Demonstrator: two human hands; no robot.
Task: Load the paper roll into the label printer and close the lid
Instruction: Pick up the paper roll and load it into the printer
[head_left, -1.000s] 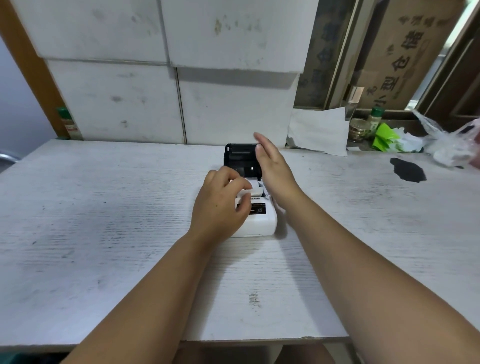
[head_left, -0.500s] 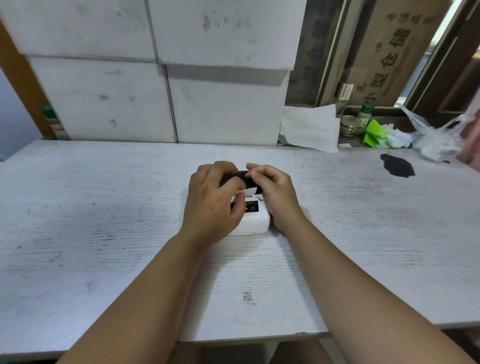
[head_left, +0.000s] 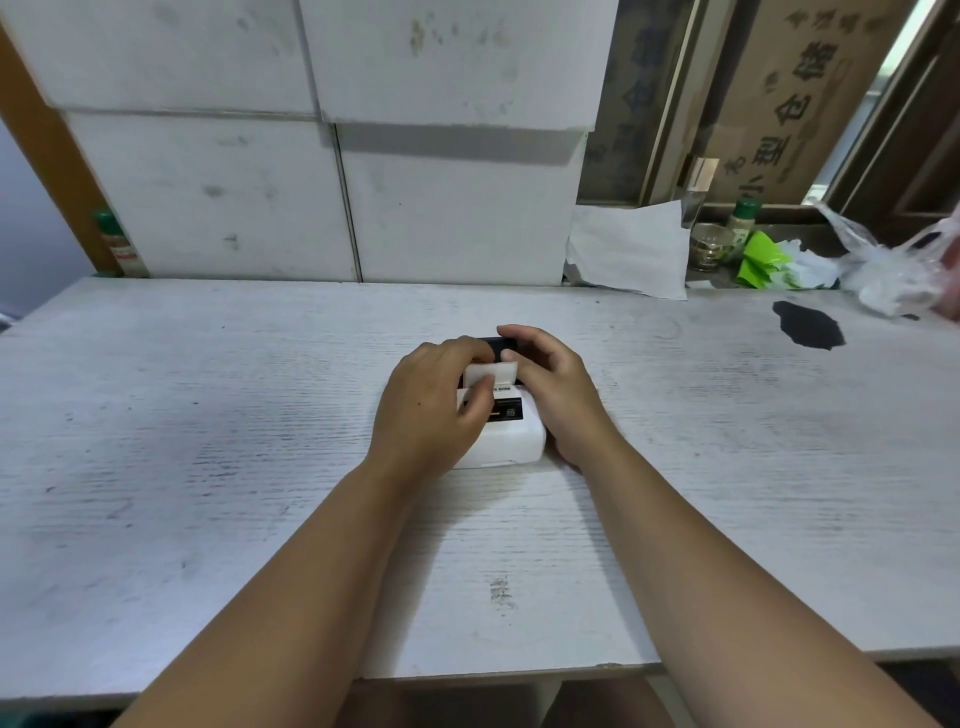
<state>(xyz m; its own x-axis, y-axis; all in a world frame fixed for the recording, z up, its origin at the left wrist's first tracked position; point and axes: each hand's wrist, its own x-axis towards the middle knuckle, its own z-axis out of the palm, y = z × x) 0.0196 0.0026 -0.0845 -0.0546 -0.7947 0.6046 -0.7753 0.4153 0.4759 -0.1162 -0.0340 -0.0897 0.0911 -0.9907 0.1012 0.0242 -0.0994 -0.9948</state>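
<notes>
A small white label printer (head_left: 511, 441) with a black front panel sits in the middle of the white table (head_left: 208, 415). Its black lid (head_left: 500, 344) is folded down over the back. A white strip of paper (head_left: 491, 373) sticks out between the lid and the front panel. My left hand (head_left: 434, 402) lies over the printer's left side, thumb on the paper strip, fingers on the lid. On the right side my right hand (head_left: 553, 387) grips the printer with its fingers on the lid. The roll itself is hidden.
White boxes (head_left: 332, 156) are stacked along the table's back edge. At the back right lie a white sheet (head_left: 631, 249), a glass jar (head_left: 709, 244), a green-capped bottle (head_left: 742, 223), green packaging (head_left: 761, 260) and a plastic bag (head_left: 893, 270). A black patch (head_left: 808, 325) marks the table.
One second ago the lid stood upright with my right hand on it. It has swung down over the printer, and both hands now rest on it.
</notes>
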